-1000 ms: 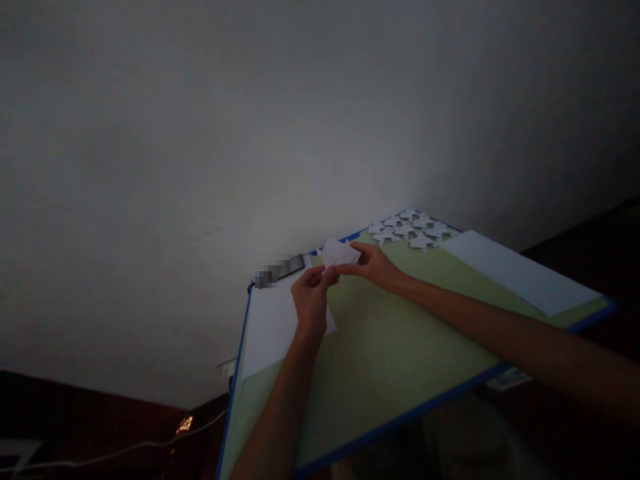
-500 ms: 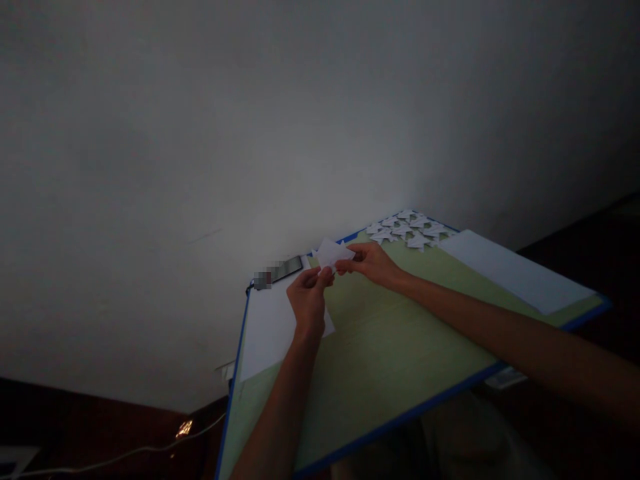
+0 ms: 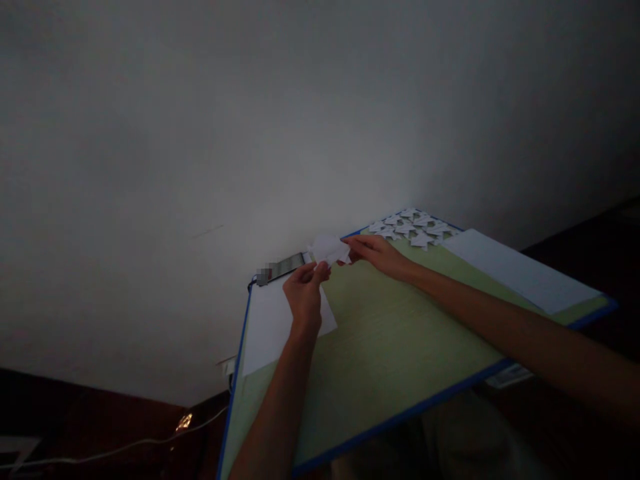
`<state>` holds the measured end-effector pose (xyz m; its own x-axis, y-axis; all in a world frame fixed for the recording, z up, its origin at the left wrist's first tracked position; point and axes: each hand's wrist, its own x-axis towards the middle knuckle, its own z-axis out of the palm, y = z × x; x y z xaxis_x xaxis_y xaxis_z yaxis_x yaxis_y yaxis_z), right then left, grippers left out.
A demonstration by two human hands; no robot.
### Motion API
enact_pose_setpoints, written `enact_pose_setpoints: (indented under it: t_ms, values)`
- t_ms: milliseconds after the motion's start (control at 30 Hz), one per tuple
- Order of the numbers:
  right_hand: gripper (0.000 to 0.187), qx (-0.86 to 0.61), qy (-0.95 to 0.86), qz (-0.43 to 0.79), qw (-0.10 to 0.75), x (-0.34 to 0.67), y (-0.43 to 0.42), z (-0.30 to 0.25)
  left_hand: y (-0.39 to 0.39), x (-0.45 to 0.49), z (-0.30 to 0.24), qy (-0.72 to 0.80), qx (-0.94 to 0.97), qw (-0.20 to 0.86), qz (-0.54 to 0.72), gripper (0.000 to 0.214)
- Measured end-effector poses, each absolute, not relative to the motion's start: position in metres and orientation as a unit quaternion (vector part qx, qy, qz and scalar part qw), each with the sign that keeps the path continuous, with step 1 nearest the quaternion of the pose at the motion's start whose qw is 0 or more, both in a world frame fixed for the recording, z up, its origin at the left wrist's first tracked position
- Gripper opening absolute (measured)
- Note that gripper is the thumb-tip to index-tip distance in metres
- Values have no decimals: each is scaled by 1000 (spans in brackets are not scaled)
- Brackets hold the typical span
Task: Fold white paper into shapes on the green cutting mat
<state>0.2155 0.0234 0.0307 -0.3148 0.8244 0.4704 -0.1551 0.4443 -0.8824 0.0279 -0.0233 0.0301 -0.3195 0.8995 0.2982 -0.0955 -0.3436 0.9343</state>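
A green table [image 3: 400, 347] with blue edging spreads below 2 bare hands. The left hand [image 3: 304, 293] pinches a folded white paper [image 3: 329, 247] above it; the right hand's [image 3: 383, 257] fingertips meet the paper's right side, whether pinching I cannot tell. Beyond: a phone [image 3: 287, 265], clustered paper shapes [image 3: 423, 239], a grey wall [image 3: 320, 120].

Left hand [image 3: 306, 293] pinching folded white paper [image 3: 330, 249], right hand [image 3: 379, 255] at its right edge. Folded paper stars [image 3: 421, 239] clustered at table's [image 3: 400, 373] far corner.
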Motion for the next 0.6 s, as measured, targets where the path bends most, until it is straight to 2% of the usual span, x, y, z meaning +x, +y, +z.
enact_pose_setpoints:
  t_ms: [167,367,600]
  values:
    - [41,-292,-646,438,553,218,21,30,-22,26,29,431,453,363,690,36]
    - [40,-309,-640,471,523,210,16,28,-26,37,26,405,473,415,663,38]
    - [33,-312,-604,469,564,213,23,27,-28,35,28,402,484,440,641,36]
